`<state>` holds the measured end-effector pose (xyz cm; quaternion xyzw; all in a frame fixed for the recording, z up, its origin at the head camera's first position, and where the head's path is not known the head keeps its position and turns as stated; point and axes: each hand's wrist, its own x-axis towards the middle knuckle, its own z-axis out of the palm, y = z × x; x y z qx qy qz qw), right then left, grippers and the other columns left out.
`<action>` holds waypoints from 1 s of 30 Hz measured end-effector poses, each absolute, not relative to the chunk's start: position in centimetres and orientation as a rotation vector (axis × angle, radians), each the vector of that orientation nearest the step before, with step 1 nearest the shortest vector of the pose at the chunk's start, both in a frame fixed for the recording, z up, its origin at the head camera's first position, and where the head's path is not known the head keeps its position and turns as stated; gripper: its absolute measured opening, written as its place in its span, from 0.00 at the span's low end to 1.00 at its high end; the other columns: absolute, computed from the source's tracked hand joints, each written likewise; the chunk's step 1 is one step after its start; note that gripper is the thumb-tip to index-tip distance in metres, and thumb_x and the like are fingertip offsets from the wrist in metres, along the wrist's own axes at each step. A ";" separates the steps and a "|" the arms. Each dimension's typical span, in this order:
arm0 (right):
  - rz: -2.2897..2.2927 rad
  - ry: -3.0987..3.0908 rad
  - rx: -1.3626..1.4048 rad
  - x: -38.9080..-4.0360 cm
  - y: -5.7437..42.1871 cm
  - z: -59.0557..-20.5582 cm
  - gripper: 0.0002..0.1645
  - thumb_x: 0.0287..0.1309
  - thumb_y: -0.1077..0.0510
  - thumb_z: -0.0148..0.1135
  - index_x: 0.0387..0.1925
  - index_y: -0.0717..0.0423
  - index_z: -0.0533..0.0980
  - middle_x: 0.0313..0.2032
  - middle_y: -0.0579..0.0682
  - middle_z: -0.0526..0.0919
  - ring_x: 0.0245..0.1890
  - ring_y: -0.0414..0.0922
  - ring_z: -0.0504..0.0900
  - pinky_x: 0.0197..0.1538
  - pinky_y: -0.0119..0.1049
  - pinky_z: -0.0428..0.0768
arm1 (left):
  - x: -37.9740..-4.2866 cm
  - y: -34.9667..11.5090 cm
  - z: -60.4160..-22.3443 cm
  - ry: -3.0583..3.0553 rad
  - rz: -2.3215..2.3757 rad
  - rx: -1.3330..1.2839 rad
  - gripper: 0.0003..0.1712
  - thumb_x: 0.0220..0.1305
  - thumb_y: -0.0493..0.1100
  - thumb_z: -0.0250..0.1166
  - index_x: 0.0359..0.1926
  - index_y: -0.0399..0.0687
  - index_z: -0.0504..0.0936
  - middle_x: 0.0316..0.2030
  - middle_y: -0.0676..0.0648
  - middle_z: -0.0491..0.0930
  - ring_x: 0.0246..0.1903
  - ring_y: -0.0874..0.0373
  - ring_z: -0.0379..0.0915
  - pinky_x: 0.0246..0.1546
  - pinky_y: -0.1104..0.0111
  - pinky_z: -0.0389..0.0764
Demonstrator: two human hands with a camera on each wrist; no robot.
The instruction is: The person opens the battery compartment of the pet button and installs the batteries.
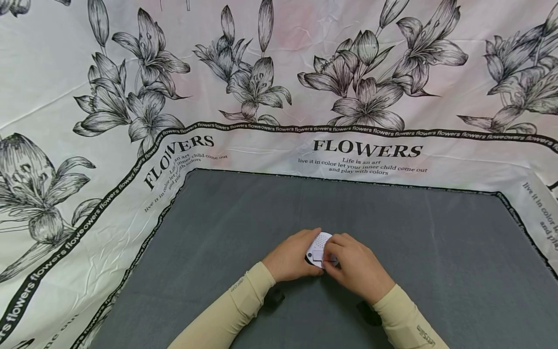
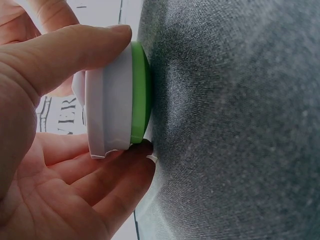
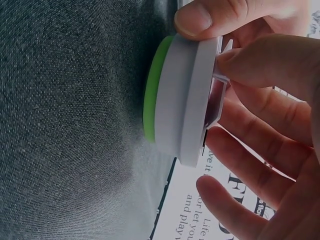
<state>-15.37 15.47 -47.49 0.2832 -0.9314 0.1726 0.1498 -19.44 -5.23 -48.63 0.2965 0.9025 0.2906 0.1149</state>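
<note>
A round white device (image 1: 321, 242) lies on the grey cloth, its dotted back with a small rectangular panel facing up. Its green underside (image 2: 139, 95) is against the cloth in the left wrist view. My left hand (image 1: 291, 254) grips the white casing (image 2: 111, 107) from the side, thumb on one edge and fingers on the opposite one. Over the back, my right hand (image 1: 359, 264) pinches a small white cover flap (image 3: 218, 100), which stands tilted up from the casing (image 3: 186, 95). Part of the flap is hidden by the thumb and index finger.
Grey cloth (image 1: 235, 213) covers the work surface around the hands. White fabric with black flower prints and lettering (image 1: 261, 145) borders it at the back and sides. Dark wrist-worn pieces (image 1: 368, 312) sit under both forearms, which wear pale yellow sleeves (image 1: 244, 293).
</note>
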 end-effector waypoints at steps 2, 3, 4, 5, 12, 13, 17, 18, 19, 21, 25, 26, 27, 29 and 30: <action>0.491 -2.670 0.819 -15.4 15.5 -47.5 0.17 0.54 0.61 0.83 0.27 0.42 0.79 0.34 0.38 0.79 0.36 0.36 0.74 0.37 0.34 0.80 | -19.5 -5.3 -48.6 2.646 0.851 0.869 0.57 0.63 0.52 0.81 0.85 0.43 0.61 0.76 0.44 0.72 0.67 0.55 0.77 0.67 0.64 0.80; 0.488 -2.667 0.819 -15.4 15.5 -47.5 0.17 0.53 0.61 0.83 0.28 0.43 0.79 0.34 0.38 0.79 0.36 0.36 0.74 0.37 0.34 0.80 | -19.5 -5.2 -48.6 2.648 0.851 0.870 0.58 0.63 0.52 0.82 0.85 0.43 0.61 0.76 0.44 0.73 0.67 0.55 0.77 0.67 0.64 0.80; 0.485 -2.662 0.820 -15.4 15.5 -47.5 0.17 0.53 0.61 0.83 0.28 0.43 0.79 0.34 0.38 0.79 0.36 0.36 0.74 0.37 0.34 0.80 | -19.5 -5.3 -48.6 2.650 0.850 0.871 0.58 0.63 0.52 0.81 0.85 0.43 0.61 0.76 0.44 0.73 0.66 0.55 0.77 0.67 0.64 0.80; 0.482 -2.657 0.821 -15.4 15.5 -47.4 0.17 0.53 0.61 0.84 0.28 0.43 0.80 0.33 0.38 0.79 0.36 0.36 0.75 0.37 0.34 0.80 | -19.6 -5.3 -48.6 2.651 0.851 0.871 0.57 0.63 0.52 0.81 0.85 0.43 0.61 0.77 0.44 0.72 0.66 0.55 0.77 0.67 0.64 0.80; 0.477 -2.633 0.851 -15.4 15.3 -47.4 0.19 0.51 0.63 0.84 0.28 0.43 0.79 0.32 0.39 0.79 0.35 0.36 0.75 0.36 0.34 0.80 | -19.7 -5.3 -48.7 2.652 0.858 0.879 0.57 0.63 0.52 0.81 0.85 0.43 0.61 0.76 0.44 0.73 0.65 0.56 0.77 0.65 0.65 0.80; 0.475 -2.635 0.852 -15.4 15.3 -47.4 0.19 0.51 0.63 0.85 0.28 0.43 0.79 0.32 0.38 0.80 0.35 0.36 0.76 0.37 0.35 0.81 | -19.7 -5.3 -48.8 2.654 0.858 0.881 0.57 0.63 0.52 0.81 0.85 0.43 0.61 0.76 0.44 0.73 0.65 0.56 0.77 0.65 0.65 0.80; 0.484 -2.659 0.844 -15.4 15.4 -47.4 0.18 0.49 0.61 0.87 0.30 0.43 0.82 0.34 0.38 0.82 0.38 0.36 0.78 0.39 0.36 0.83 | -19.6 -5.3 -48.7 2.656 0.859 0.876 0.58 0.62 0.53 0.82 0.85 0.43 0.61 0.76 0.45 0.73 0.66 0.55 0.77 0.66 0.65 0.80; 0.495 -2.665 0.843 -15.5 15.5 -47.4 0.17 0.49 0.61 0.88 0.30 0.43 0.83 0.35 0.38 0.82 0.38 0.37 0.78 0.40 0.36 0.84 | -19.6 -5.3 -48.7 2.658 0.859 0.876 0.58 0.62 0.53 0.82 0.84 0.43 0.61 0.76 0.44 0.73 0.66 0.55 0.77 0.65 0.64 0.81; 0.506 -2.670 0.838 -15.5 15.5 -47.4 0.17 0.50 0.60 0.87 0.31 0.42 0.83 0.35 0.38 0.82 0.39 0.37 0.78 0.40 0.36 0.84 | -19.5 -5.3 -48.6 2.658 0.858 0.875 0.58 0.62 0.53 0.82 0.85 0.43 0.61 0.76 0.44 0.73 0.66 0.55 0.77 0.65 0.64 0.81; 0.531 -2.674 0.825 -15.5 15.7 -47.4 0.15 0.51 0.60 0.87 0.32 0.43 0.85 0.37 0.37 0.83 0.40 0.37 0.79 0.41 0.37 0.84 | -19.4 -5.4 -48.6 2.658 0.854 0.874 0.57 0.63 0.53 0.81 0.85 0.44 0.61 0.76 0.44 0.73 0.66 0.55 0.78 0.65 0.64 0.81; 0.564 -2.663 0.805 -15.6 15.9 -47.6 0.13 0.53 0.61 0.85 0.34 0.46 0.87 0.41 0.40 0.85 0.44 0.40 0.81 0.44 0.39 0.86 | -19.4 -5.4 -48.6 2.663 0.841 0.881 0.57 0.64 0.54 0.81 0.85 0.44 0.60 0.76 0.44 0.73 0.66 0.54 0.78 0.66 0.63 0.81; 0.570 -2.662 0.804 -15.7 15.9 -47.7 0.13 0.53 0.62 0.85 0.34 0.47 0.87 0.43 0.42 0.86 0.45 0.41 0.81 0.45 0.41 0.87 | -19.4 -5.4 -48.6 2.662 0.838 0.881 0.57 0.64 0.54 0.81 0.85 0.44 0.60 0.76 0.44 0.73 0.66 0.54 0.78 0.66 0.63 0.81; 0.576 -2.662 0.804 -15.7 15.9 -47.8 0.13 0.53 0.63 0.85 0.34 0.47 0.87 0.45 0.44 0.86 0.47 0.43 0.82 0.46 0.42 0.87 | -19.4 -5.4 -48.7 2.661 0.836 0.879 0.57 0.64 0.54 0.81 0.85 0.44 0.60 0.76 0.44 0.73 0.67 0.54 0.78 0.66 0.63 0.81; 0.591 -2.668 0.807 -15.8 16.0 -47.8 0.13 0.52 0.64 0.85 0.34 0.48 0.86 0.48 0.48 0.87 0.49 0.46 0.83 0.48 0.44 0.88 | -19.4 -5.3 -48.7 2.661 0.834 0.878 0.57 0.64 0.54 0.81 0.85 0.44 0.60 0.76 0.44 0.73 0.66 0.55 0.78 0.66 0.63 0.81; 0.602 -2.670 0.809 -15.8 16.0 -47.8 0.14 0.52 0.65 0.85 0.33 0.47 0.86 0.50 0.50 0.87 0.50 0.47 0.84 0.48 0.44 0.88 | -19.4 -5.3 -48.7 2.660 0.831 0.875 0.57 0.64 0.54 0.81 0.85 0.45 0.60 0.76 0.44 0.73 0.66 0.55 0.78 0.66 0.63 0.81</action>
